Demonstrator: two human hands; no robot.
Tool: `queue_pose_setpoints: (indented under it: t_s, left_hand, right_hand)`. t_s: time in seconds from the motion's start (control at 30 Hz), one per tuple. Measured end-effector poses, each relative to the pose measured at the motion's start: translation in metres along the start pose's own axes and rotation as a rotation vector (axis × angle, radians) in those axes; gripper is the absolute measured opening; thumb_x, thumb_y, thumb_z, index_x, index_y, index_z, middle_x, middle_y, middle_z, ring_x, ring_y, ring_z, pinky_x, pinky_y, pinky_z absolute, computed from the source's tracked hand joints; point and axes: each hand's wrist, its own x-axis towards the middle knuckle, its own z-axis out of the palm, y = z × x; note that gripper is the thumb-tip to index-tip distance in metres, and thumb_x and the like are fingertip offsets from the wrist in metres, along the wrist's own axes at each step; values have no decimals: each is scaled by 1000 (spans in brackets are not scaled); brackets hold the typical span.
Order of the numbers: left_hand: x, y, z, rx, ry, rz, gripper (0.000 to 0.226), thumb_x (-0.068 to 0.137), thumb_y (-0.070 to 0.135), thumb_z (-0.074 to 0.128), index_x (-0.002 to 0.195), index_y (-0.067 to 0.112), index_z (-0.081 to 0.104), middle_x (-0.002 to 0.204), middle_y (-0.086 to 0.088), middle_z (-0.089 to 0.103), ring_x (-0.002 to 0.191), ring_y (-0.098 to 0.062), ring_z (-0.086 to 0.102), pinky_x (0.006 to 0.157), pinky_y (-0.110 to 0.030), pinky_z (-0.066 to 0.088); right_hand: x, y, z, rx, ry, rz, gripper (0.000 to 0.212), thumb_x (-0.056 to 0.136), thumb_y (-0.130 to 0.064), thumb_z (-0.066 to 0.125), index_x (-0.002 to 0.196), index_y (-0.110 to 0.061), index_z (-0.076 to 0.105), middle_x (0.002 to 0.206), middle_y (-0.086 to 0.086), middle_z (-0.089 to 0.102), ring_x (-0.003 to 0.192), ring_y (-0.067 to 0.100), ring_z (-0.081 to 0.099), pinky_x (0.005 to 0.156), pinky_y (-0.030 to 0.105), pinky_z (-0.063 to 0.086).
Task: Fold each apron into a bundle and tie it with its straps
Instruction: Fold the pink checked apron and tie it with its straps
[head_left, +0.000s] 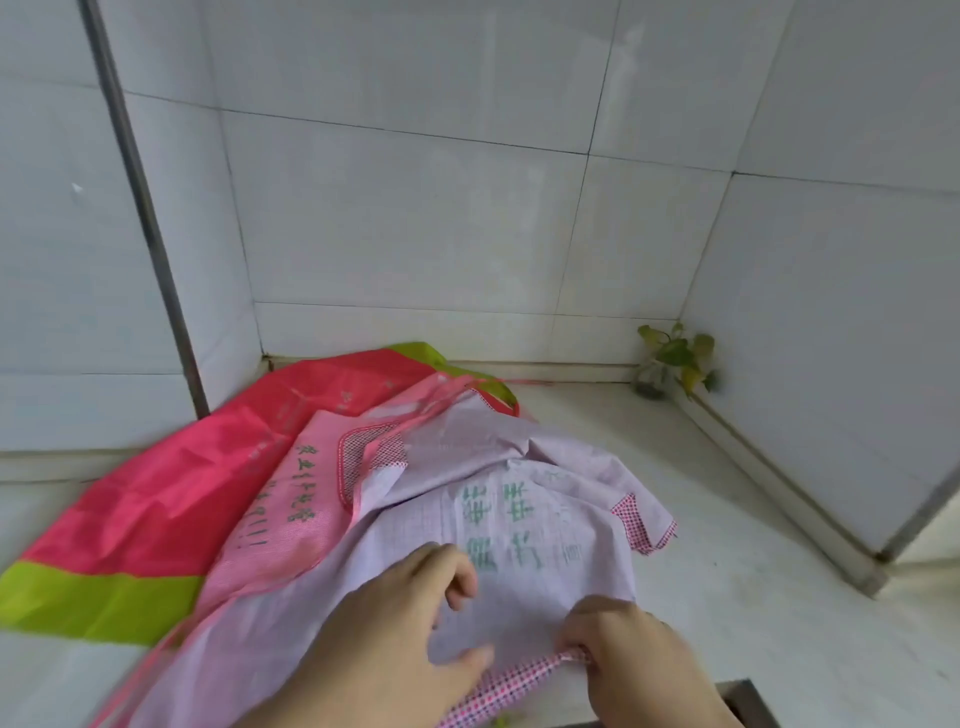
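A: Top apron (519, 499), pale checked, spread on the counter (779, 597), over a pink apron (291, 499) and a red one (171, 483); soft, thin, floppy?

B: Looks light and a bit slippery; likely to slide and unfold if let go

A: Left hand (405, 618)?

B: Fingers curled, bunching the pale cloth; right hand (618, 649) pinching the dotted trim (519, 680) at the near edge

A: Best place to grab?

B: Probably hems and corners; straps saved for tying
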Motion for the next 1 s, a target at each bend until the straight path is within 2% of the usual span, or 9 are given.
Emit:
queue_pose_setpoints:
  t_s: [0.1, 0.2, 0.3, 0.4, 0.57, 0.7, 0.83, 0.93, 1.0]
  left_hand:
    - [-7, -50, 12, 225, -75, -86, 63, 76, 93, 47, 126, 54, 44, 137, 43, 29, 116, 21, 39, 101, -20, 41]
    - [2, -118, 27, 209, 127, -176, 62, 94, 82, 22, 140, 50, 47, 149, 27, 43, 130, -3, 49, 116, -37, 41]
    - [10, -163, 2, 250, 242, -429, 78, 92, 57, 41, 162, 23, 31, 166, -1, 29, 155, -19, 24, 128, -32, 16]
    - [10, -191, -34, 178, 396, -745, 90, 98, 37, 59, 165, 8, 6, 171, -19, 4, 160, -33, 2, 129, -46, 13]
    - [5, -214, -69, 131, 504, -985, 92, 87, 26, 71, 152, 0, 11, 154, -38, 22, 133, -54, 42, 107, -55, 40]
    - [9, -183, -70, 376, 549, -743, 42, 84, 14, 72, 109, 9, 38, 112, -23, 49, 96, -48, 64, 74, -49, 52]
    - [39, -168, -54, 254, 504, -347, 32, 84, 5, 77, 88, 24, 52, 85, 2, 59, 75, -20, 63, 65, -38, 47]
    - [72, -154, -47, 98, 491, -245, 24, 92, 17, 75, 101, 30, 58, 96, 11, 61, 78, -1, 63, 69, -32, 53]
    - [100, -155, -45, 57, 485, -294, 29, 95, 20, 71, 120, 27, 57, 114, 10, 58, 85, -5, 65, 76, -35, 55]
  right_hand:
    - [-16, 4, -9, 32, -132, -59, 39, 89, -17, 50, 120, -38, 60, 125, -11, 56, 114, 19, 62, 91, 24, 48]
    - [-25, 6, -22, 25, -215, -110, 24, 94, -22, 56, 116, -24, 65, 117, -6, 60, 110, 18, 62, 91, 25, 45]
    - [-28, 10, -26, -96, -249, -81, 30, 101, -18, 50, 126, -18, 67, 131, 3, 58, 124, 24, 60, 94, 30, 39]
    - [-28, 13, -19, -291, -224, -72, 25, 98, -9, 44, 107, -12, 67, 91, 4, 52, 94, 29, 57, 86, 28, 31]
    - [-9, 36, -38, -142, -496, -36, 21, 99, -13, 48, 113, -13, 64, 91, -11, 53, 107, 25, 64, 92, 32, 43]
    - [21, 61, -72, 131, -628, -75, 28, 86, -44, 58, 105, -30, 73, 96, -17, 74, 94, -4, 66, 90, 23, 52]
    - [94, 102, -61, 289, 60, 469, 60, 97, -65, 44, 105, -12, 70, 89, 8, 75, 80, 22, 69, 73, 31, 55]
    - [140, 114, -52, 308, 73, 687, 72, 100, -69, 38, 133, -10, 63, 121, 13, 71, 102, 30, 66, 83, 33, 49]
    - [170, 120, -47, 347, 7, 727, 67, 95, -69, 50, 118, -9, 69, 102, 10, 74, 89, 26, 70, 72, 30, 52]
